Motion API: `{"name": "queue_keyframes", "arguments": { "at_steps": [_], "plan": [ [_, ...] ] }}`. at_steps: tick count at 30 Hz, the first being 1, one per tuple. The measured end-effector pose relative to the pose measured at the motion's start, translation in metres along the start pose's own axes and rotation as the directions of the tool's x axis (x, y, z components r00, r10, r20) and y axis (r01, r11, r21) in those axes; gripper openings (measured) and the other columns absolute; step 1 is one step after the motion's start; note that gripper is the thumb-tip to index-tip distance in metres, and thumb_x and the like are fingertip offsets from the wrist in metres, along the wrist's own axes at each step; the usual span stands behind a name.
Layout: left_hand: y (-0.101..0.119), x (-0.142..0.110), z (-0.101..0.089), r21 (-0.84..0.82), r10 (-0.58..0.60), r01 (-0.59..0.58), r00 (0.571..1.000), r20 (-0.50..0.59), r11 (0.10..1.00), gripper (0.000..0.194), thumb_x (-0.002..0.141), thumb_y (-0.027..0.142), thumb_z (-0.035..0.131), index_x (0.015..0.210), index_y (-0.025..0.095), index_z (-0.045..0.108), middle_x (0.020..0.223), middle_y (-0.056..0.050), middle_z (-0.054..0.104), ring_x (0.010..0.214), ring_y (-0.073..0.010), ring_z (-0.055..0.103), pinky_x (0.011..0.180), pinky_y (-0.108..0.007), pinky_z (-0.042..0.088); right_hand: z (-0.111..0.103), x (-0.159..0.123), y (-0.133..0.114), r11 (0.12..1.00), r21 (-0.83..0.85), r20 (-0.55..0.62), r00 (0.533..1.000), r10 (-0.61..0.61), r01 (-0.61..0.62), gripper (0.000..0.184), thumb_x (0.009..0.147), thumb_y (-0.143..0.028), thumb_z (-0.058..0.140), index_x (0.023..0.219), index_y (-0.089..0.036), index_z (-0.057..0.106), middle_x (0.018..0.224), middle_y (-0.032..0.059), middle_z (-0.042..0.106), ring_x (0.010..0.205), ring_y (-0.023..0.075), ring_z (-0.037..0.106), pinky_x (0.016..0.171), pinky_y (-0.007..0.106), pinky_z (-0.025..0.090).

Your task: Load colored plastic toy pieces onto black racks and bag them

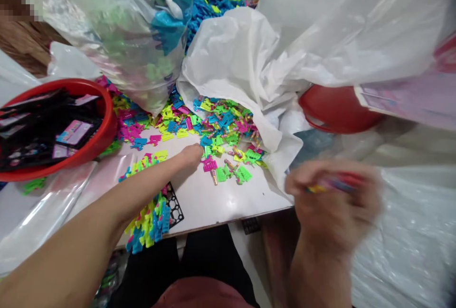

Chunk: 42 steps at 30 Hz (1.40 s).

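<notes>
My left hand (191,157) reaches to the front edge of a heap of small comb-shaped plastic pieces (223,120) in blue, green, pink and yellow. Its fingers are hidden behind the hand, close to a blue piece (205,141). Closed and blurred by motion, my right hand (331,203) is raised at the right, past the table's edge. Small red, yellow and blue pieces (337,182) show within its curled fingers; their kind is unclear. A few green pieces (244,174) and a striped, tapered piece (213,176) lie loose near my left hand.
Rows of coloured pieces (147,225) lie on a black lattice tray (175,206) beneath my left forearm. A red basin (111,123) of black packs stands left. A filled plastic bag (124,37) and white sheeting (242,51) rise behind the heap. Another red basin (338,108) is at right.
</notes>
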State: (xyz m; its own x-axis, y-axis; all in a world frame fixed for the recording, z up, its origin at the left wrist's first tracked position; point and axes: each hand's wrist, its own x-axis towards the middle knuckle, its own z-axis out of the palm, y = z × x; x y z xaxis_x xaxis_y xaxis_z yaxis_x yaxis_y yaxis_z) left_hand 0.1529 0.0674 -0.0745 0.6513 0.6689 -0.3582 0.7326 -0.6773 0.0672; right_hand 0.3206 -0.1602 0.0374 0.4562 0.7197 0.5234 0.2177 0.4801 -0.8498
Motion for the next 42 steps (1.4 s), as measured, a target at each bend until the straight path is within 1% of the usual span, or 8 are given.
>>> {"name": "queue_keyframes", "arguments": {
  "at_steps": [5,10,12,16,21,34,39,42],
  "plan": [
    [-0.010,-0.001,-0.014,-0.244,-0.115,0.099,0.992,-0.052,0.965,0.037,0.059,0.004,0.064,0.096,0.009,0.061,0.097,-0.016,0.066,0.103,-0.0305,0.061,0.089,-0.034,0.048,0.016,-0.024,0.087,0.880,-0.116,0.073,0.880,0.470,-0.460,0.033,0.071,-0.048,0.070,0.082,-0.018,0.063,0.056,-0.0018,0.058,0.046,0.0109,0.050,0.043,0.023,0.042],
    [-0.012,-0.036,-0.051,-0.541,-0.178,0.112,0.981,-0.072,0.834,0.030,0.074,0.009,0.053,0.104,0.008,0.057,0.088,-0.011,0.067,0.080,-0.0201,0.068,0.069,-0.028,0.054,0.059,-0.038,0.105,0.884,-0.093,0.211,0.859,0.467,-0.458,0.029,0.079,-0.043,0.063,0.093,-0.018,0.067,0.076,0.0032,0.066,0.060,0.0126,0.055,0.054,0.024,0.047],
    [-0.003,-0.062,-0.056,-0.766,-0.173,0.060,0.983,-0.068,0.640,0.029,0.079,0.013,0.053,0.108,0.010,0.055,0.088,-0.008,0.067,0.073,-0.0155,0.067,0.065,-0.026,0.055,0.074,-0.033,0.101,0.907,-0.085,0.205,0.883,0.421,-0.413,0.026,0.081,-0.041,0.062,0.095,-0.019,0.066,0.079,0.0034,0.067,0.061,0.0123,0.055,0.055,0.024,0.047],
    [0.020,-0.106,-0.047,-0.984,-0.231,-0.026,0.973,0.015,-0.174,0.037,0.063,0.017,0.075,0.095,0.012,0.058,0.081,-0.005,0.066,0.061,-0.0118,0.064,0.058,-0.025,0.055,0.090,-0.027,0.091,0.931,-0.033,0.197,0.911,0.363,-0.364,0.023,0.081,-0.039,0.062,0.094,-0.020,0.066,0.082,0.0034,0.067,0.060,0.0125,0.056,0.056,0.025,0.050],
    [0.037,-0.120,-0.039,-0.911,-0.241,-0.044,0.969,0.062,-0.411,0.040,0.052,0.015,0.083,0.083,0.011,0.058,0.069,-0.003,0.066,0.056,-0.0127,0.064,0.053,-0.022,0.053,0.086,-0.035,0.087,0.929,0.007,0.221,0.906,0.361,-0.371,0.019,0.081,-0.038,0.062,0.091,-0.021,0.065,0.073,0.0003,0.065,0.054,0.0117,0.057,0.055,0.027,0.052],
    [0.040,-0.128,-0.021,-0.962,-0.193,-0.079,0.981,-0.028,-0.263,0.053,0.049,0.033,0.085,0.085,0.014,0.052,0.064,0.002,0.061,0.054,-0.0121,0.060,0.054,-0.024,0.051,0.078,-0.049,0.105,0.798,0.185,0.442,0.774,0.454,-0.574,0.032,0.083,-0.049,0.059,0.086,-0.018,0.062,0.059,-0.0034,0.058,0.037,0.0060,0.045,0.040,0.021,0.036],
    [0.041,-0.128,-0.010,-0.955,-0.433,-0.148,0.866,-0.251,0.257,0.029,0.061,0.021,0.072,0.085,0.018,0.057,0.065,0.004,0.059,0.060,-0.0108,0.056,0.057,-0.022,0.045,0.089,-0.058,0.100,0.844,-0.006,0.389,0.776,0.497,-0.537,0.030,0.084,-0.048,0.058,0.082,-0.018,0.059,0.057,-0.0039,0.056,0.039,0.0072,0.048,0.040,0.020,0.038],
    [0.038,-0.127,-0.009,-0.946,-0.483,-0.098,0.840,-0.245,0.310,0.023,0.063,0.018,0.067,0.084,0.018,0.058,0.063,0.005,0.059,0.059,-0.0108,0.056,0.056,-0.022,0.045,0.099,-0.062,0.096,0.857,-0.096,0.345,0.791,0.506,-0.506,0.029,0.086,-0.048,0.055,0.084,-0.018,0.058,0.058,-0.0032,0.056,0.041,0.0084,0.051,0.042,0.020,0.041]
  ]
}}
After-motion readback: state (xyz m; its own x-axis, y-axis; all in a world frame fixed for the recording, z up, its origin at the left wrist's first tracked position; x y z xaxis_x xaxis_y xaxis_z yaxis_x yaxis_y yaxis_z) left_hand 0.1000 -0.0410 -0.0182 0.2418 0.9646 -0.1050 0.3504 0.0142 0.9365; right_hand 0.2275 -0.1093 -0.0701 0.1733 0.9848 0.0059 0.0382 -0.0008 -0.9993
